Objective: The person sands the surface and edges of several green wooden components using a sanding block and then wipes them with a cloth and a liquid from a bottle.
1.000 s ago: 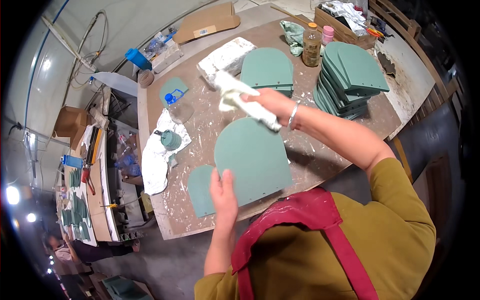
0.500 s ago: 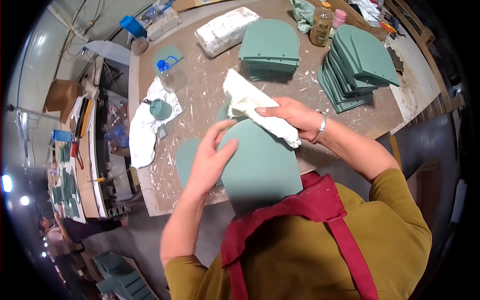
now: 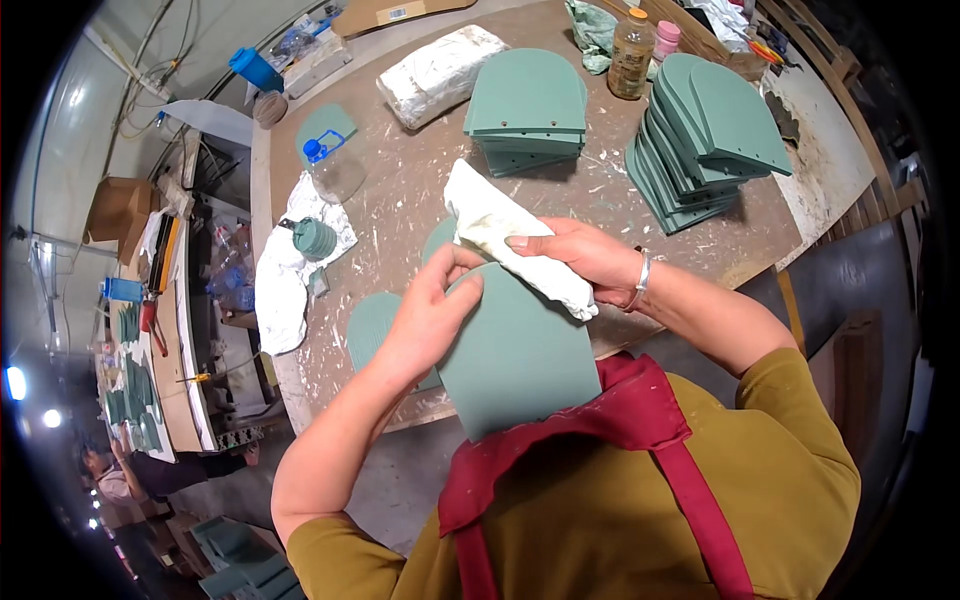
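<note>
A flat green panel with a rounded top (image 3: 520, 350) leans between the table's near edge and my red apron. My left hand (image 3: 432, 310) grips its upper left edge, thumb on the near face and the other fingers behind. In my right hand (image 3: 585, 258) is a folded white cloth (image 3: 510, 225), pinched under the thumb and lying along the panel's rounded top edge. More green panels (image 3: 375, 325) rest on the table behind my left hand, partly hidden by it.
Two stacks of green panels, one in the middle (image 3: 527, 95) and one at the right (image 3: 700, 150), stand beyond my hands. A white wrapped block (image 3: 440, 75), an amber bottle (image 3: 631, 55), a clear jug (image 3: 335, 172) and a white rag (image 3: 283, 300) lie around the table (image 3: 400, 170). Far left, a person (image 3: 150, 475) is by another bench.
My left hand has moved inward over the panel's top left edge, its fingers now closed behind it. The cloth has shifted slightly down with my right hand.
</note>
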Demonstrator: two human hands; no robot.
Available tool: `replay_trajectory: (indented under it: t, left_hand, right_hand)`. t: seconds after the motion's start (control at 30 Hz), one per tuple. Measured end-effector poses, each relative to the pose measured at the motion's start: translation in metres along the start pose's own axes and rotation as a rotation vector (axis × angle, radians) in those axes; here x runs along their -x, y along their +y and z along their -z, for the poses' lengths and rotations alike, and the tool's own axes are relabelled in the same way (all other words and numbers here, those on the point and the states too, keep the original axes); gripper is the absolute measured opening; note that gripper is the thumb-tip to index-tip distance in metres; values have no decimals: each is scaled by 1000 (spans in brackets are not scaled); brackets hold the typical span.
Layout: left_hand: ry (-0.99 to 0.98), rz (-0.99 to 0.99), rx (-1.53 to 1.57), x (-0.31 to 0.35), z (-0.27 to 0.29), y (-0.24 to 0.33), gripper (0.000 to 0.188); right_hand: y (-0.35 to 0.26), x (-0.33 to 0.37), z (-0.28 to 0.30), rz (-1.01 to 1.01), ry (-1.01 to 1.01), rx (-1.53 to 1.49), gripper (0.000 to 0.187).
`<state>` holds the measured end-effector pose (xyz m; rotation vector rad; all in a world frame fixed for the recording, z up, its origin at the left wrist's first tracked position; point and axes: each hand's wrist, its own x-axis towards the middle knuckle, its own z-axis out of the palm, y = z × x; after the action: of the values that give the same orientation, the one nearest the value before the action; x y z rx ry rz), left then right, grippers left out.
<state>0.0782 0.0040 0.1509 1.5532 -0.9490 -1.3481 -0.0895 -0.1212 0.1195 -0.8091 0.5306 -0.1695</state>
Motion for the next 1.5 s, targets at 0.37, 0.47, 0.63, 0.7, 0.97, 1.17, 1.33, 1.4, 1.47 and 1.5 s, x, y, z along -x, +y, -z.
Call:
replay_trajectory:
  t: [0.37, 0.47, 0.63, 0.7, 0.97, 1.17, 1.33, 1.4, 1.47, 1.5]
  left_hand:
    - [24, 65, 136, -7, 3, -17, 16]
    - [39, 78, 112, -10, 3, -21, 15]
    - [22, 102, 162, -9, 4, -24, 14]
    - [39, 126, 185, -9, 1, -24, 13]
    - [-78, 156, 345, 2, 18, -31, 26]
    - [-67, 203, 481, 16, 21, -50, 38]
    - [-121, 167, 542, 16, 13, -58, 47]
    - [-58, 165, 578, 16, 11, -64, 48]
    - [-11, 147, 541, 20, 6, -56, 47]
    - [34, 125, 491, 23, 0, -52, 48]
  right_hand:
    - [6, -6, -3, -13, 47, 94, 39]
    - [11, -7, -1, -4, 48, 124, 39]
    - [14, -8, -1, -11, 55, 161, 40]
    - [16, -8, 1, -6, 55, 196, 40]
    - [-7, 0, 8, 54, 91, 314, 39]
    - [7, 0, -33, 544, -212, 1342, 39]
    - [1, -26, -9, 257, -89, 1090, 40]
    - [-12, -22, -3, 173, -21, 976, 40]
    - [-16, -18, -8, 237, -65, 1067, 39]
    - [-16, -11, -26, 239, -122, 1206, 39]
